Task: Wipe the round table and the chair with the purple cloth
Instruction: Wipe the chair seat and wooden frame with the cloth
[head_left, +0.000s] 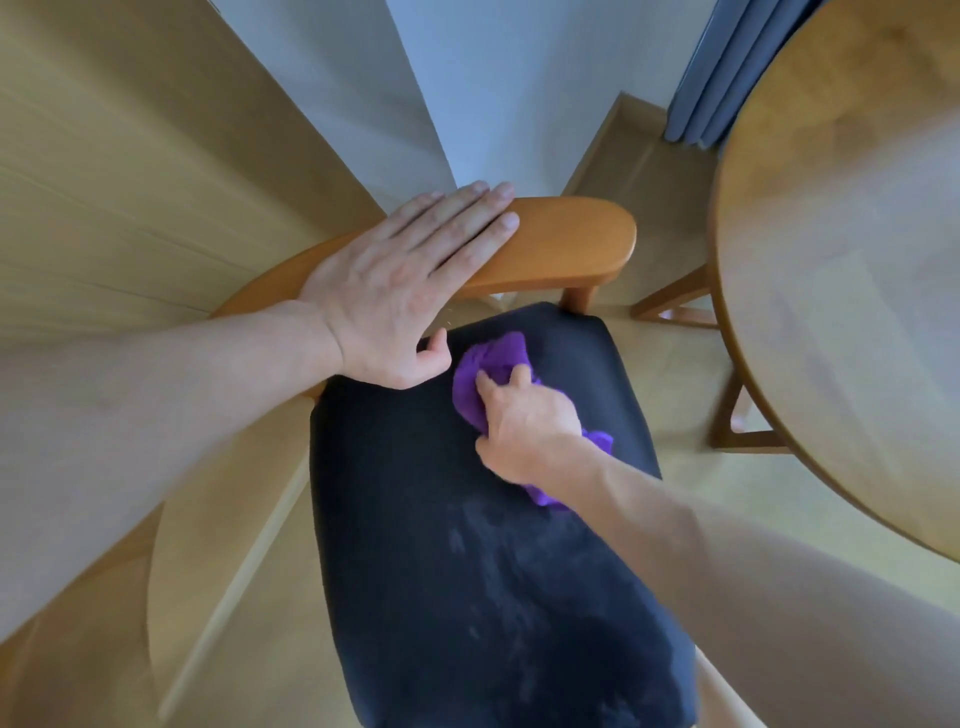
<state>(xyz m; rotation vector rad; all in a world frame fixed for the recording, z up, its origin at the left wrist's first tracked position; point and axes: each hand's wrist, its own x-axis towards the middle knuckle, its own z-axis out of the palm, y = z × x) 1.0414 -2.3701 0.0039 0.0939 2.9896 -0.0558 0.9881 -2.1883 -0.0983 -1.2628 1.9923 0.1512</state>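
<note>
While left hand (395, 291) rests flat on chair (561, 244) back — right hand (524, 426) grips purple cloth (488, 364) on seat

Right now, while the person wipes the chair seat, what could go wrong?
1. The bunched purple cloth may skip the pale dusty smears on the black padded seat nearer the camera.
2. The left hand lies flat on the wooden backrest; hard leaning might tip the chair.

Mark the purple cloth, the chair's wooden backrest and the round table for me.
Purple cloth (491, 364): head view, bunched part ahead of the fingers.
Curved wooden chair backrest (571, 244): head view, bare top rail.
Round wooden table (841, 260): head view, bare top.
</note>
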